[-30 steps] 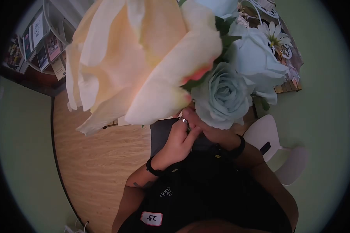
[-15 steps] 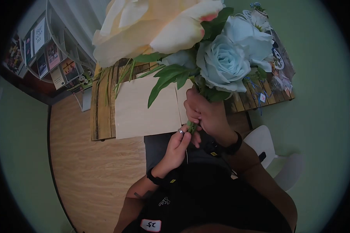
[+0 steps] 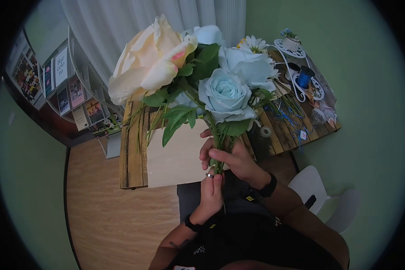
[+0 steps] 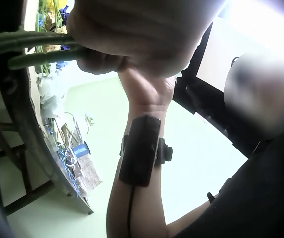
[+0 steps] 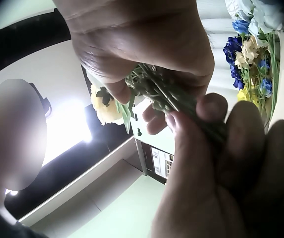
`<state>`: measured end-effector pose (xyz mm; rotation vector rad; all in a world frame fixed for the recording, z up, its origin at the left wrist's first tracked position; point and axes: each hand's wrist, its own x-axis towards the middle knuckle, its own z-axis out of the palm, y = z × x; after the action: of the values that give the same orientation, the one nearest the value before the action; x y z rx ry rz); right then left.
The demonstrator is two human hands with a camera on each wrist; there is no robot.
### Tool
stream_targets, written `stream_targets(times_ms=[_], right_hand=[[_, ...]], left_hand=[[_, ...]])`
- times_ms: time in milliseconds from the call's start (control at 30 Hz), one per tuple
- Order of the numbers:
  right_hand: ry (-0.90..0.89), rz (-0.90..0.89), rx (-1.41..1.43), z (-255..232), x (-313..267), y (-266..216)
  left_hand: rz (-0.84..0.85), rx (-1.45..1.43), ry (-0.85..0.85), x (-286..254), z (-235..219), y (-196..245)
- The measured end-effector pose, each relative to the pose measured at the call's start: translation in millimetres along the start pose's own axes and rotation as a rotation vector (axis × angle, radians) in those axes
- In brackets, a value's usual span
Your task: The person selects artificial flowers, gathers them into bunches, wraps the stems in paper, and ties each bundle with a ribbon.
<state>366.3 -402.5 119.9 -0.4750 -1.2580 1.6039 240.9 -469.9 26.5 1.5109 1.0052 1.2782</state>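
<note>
A bouquet of artificial flowers stands upright in front of me, with a big cream flower (image 3: 144, 63) on the left and pale blue roses (image 3: 225, 92) on the right. Green leaves (image 3: 177, 121) hang below the blooms. My right hand (image 3: 237, 158) wraps round the bundled stems (image 3: 215, 132), thumb across the near side. Lower down, my left hand (image 3: 210, 195), with a ring on one finger, grips the stem ends. In the right wrist view the left thumb (image 5: 186, 144) presses on the stems close below the right hand. Cut stem ends (image 4: 45, 58) stick out past the left hand in the left wrist view.
Beneath the bouquet a beige paper sheet (image 3: 175, 155) lies on the wooden table (image 3: 132, 164). On the table's right are a blue ribbon spool (image 3: 305, 75), a tape roll (image 3: 265, 132) and a white wire stand (image 3: 297, 47). A white chair (image 3: 307, 186) stands right, a magazine rack (image 3: 81, 92) left.
The bouquet has come away from the head camera, so its blooms look smaller and the stems now show. Both hands remain on the stems; the right fingers have loosened and spread somewhat.
</note>
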Motion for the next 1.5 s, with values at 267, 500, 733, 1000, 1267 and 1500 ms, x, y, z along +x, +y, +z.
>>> stream_targets(times_ms=[267, 500, 733, 1000, 1267, 1500], right_hand=[[0.063, 0.088, -0.056, 4.9, -26.3, 34.4], [0.146, 0.143, 0.079, 2.7, -38.2, 42.0], [0.257, 0.183, 0.008, -15.8, -51.9, 26.5], [0.256, 0.28, 0.065, -17.8, -66.5, 43.8], [0.298, 0.243, -0.004, -24.2, -82.5, 35.0], [0.332, 0.251, 0.052, -41.1, -94.7, 32.4]], left_hand=[[0.149, -0.035, 0.129, -15.1, 16.0, -42.8], [-0.193, -0.285, -0.039, -16.1, -3.0, -1.7], [0.084, 0.694, 0.347, -12.6, -124.4, -1.1], [-0.368, 1.39, 0.422, 19.2, -187.2, -35.3], [-0.481, 0.982, 0.417, 24.1, -198.4, -56.7], [-0.419, 0.782, 0.395, 22.0, -203.6, -60.9]])
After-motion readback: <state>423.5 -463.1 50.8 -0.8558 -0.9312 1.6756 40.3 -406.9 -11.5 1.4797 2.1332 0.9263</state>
